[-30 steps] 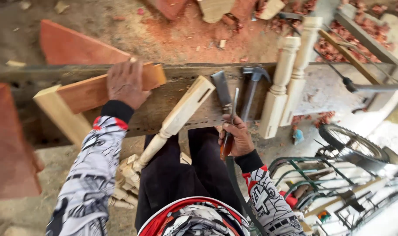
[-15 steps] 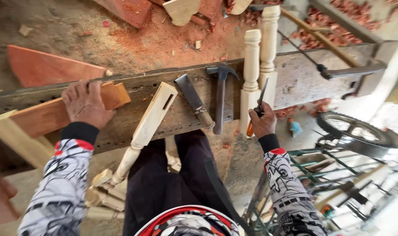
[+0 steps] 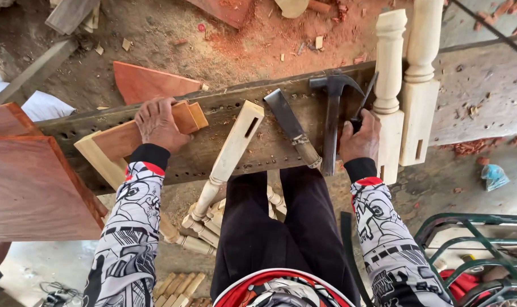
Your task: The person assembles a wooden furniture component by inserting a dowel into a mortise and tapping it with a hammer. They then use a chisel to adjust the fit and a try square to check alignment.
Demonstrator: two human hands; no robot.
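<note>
Workbench plank [image 3: 224,153] is crowded, with little free room. Left hand [image 3: 156,122] lies palm-down, fingers bent over a reddish wood block [image 3: 182,122] at the plank's far edge. Right hand [image 3: 359,136] is closed around a thin chisel [image 3: 367,94], just beside the hammer [image 3: 332,122]. Pale turned baluster [image 3: 230,153] overhangs the near edge between the hands. Wide chisel [image 3: 292,128] lies between baluster and hammer. Two upright balusters [image 3: 403,85] flank the right hand.

1. One view only: head camera, worn by the person, looking steeply down.
2. Faces forward over the knees onto the worktop [image 3: 224,153], which crosses the frame at a slight tilt.
3. Close range: both forearms run up from the bottom edge.
4. Dusty floor [image 3: 258,40] fills the top; no second view shares the scene.
</note>
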